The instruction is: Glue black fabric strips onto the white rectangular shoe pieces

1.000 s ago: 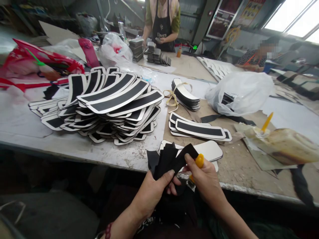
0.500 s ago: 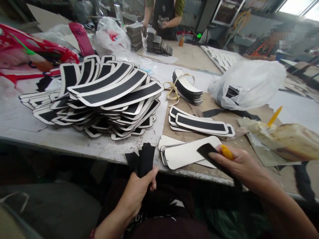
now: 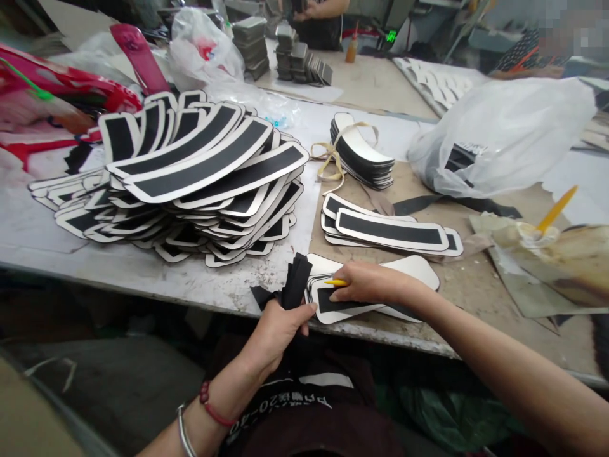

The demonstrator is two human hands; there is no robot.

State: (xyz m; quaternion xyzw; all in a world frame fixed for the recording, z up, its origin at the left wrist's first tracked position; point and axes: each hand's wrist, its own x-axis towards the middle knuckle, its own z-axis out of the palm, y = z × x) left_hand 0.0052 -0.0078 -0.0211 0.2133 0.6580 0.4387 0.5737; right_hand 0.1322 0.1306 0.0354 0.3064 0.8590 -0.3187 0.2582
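My left hand (image 3: 285, 320) is closed around a bundle of black strips (image 3: 297, 279) just off the table's front edge. Beside it lies a fanned stack of white curved pieces (image 3: 413, 270) with dark edges. On the top piece of that stack, a single black strip (image 3: 328, 299) lies along the middle, under my right hand (image 3: 361, 282). The right fingers press on this strip and also grip a yellow pointed tool (image 3: 337, 282). Behind the stack are several white pieces with black strips on them (image 3: 392, 230).
At left stands a large heap of strip-covered pieces (image 3: 200, 165). Tied white pieces (image 3: 361, 152) sit farther back, near a white plastic bag (image 3: 499, 139). To the right, a yellow stick (image 3: 556, 209) stands in a bag of pale paste (image 3: 571, 260). Other people work across the table.
My right hand has moved left and laid its black strip on the top white piece. My left hand, with its bundle, has shifted slightly right toward the stack.
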